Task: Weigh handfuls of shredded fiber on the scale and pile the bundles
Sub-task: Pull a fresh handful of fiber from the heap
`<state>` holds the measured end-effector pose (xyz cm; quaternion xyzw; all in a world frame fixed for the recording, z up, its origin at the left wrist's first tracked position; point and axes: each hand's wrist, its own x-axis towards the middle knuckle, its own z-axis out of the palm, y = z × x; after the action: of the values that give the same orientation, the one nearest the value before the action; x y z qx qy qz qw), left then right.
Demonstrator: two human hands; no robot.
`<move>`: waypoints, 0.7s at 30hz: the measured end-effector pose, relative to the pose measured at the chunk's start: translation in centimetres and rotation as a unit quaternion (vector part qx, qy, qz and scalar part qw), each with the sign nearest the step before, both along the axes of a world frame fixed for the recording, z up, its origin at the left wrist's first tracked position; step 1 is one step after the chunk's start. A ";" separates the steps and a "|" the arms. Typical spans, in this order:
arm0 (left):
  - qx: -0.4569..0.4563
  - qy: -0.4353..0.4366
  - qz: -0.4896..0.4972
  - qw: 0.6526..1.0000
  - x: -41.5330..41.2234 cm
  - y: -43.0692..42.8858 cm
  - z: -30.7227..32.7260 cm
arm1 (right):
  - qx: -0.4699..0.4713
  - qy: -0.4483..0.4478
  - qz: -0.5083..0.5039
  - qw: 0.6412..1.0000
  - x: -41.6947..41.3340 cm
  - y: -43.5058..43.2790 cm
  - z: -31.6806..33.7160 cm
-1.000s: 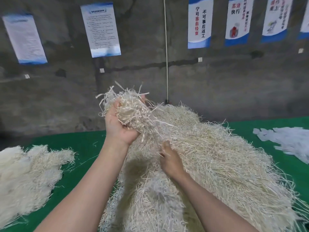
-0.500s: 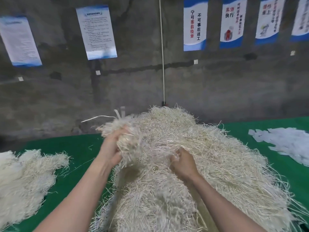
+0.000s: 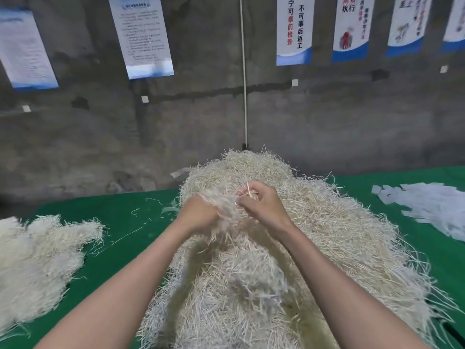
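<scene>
Our left hand (image 3: pixel 201 215) clenches a handful of shredded fiber (image 3: pixel 222 206) atop the big heap (image 3: pixel 339 235) on the green tabletop (image 3: pixel 141 250). Our right hand (image 3: pixel 263 204) pinches its strands in a tight grip. Tangled strands could drag extra fiber along and skew the weight. A wall poster (image 3: pixel 294 28) reads 宁可事前检查, 不可事后返工.

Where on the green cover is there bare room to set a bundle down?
The widest bare green cover lies between the left pile and the big heap, with stray strands. A narrower patch separates heap and white strips. Crowded centre: left hand and right hand grip fiber.
</scene>
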<state>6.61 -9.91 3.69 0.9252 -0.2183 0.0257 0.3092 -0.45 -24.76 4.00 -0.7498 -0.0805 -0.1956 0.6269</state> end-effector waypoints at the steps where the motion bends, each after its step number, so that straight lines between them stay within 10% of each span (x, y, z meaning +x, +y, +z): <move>1: -0.181 0.087 0.039 0.979 0.2 0.5 0.6 | -0.002 0.011 0.005 1.000 0.1 -0.3 -0.2; 5: -0.606 0.333 -0.019 0.722 1.1 1.8 2.4 | -0.011 0.089 0.020 0.996 0.8 0.2 -2.6; 7: -0.643 0.351 -0.014 0.680 1.1 1.3 2.1 | -0.053 0.092 -0.004 0.994 1.8 0.4 -4.1; 10: -0.656 0.349 0.020 0.669 0.1 1.1 1.1 | -0.169 0.102 -0.073 0.978 2.8 -1.3 -5.9; 13: -0.672 0.323 0.006 0.667 0.7 3.0 1.1 | -0.403 0.151 -0.157 0.889 2.6 -4.9 -9.7; 19: -0.568 0.335 0.095 0.746 0.9 3.8 0.3 | -0.122 0.127 -0.047 0.983 1.6 -4.1 -7.4; 21: -0.547 0.347 0.119 0.753 0.6 3.7 -0.5 | -0.205 0.118 0.023 0.971 0.5 -4.4 -4.3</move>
<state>7.22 -6.20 3.22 0.5620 0.0670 -0.1455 0.8115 0.10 -29.19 -0.27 -0.8781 -0.0611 -0.0704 0.4694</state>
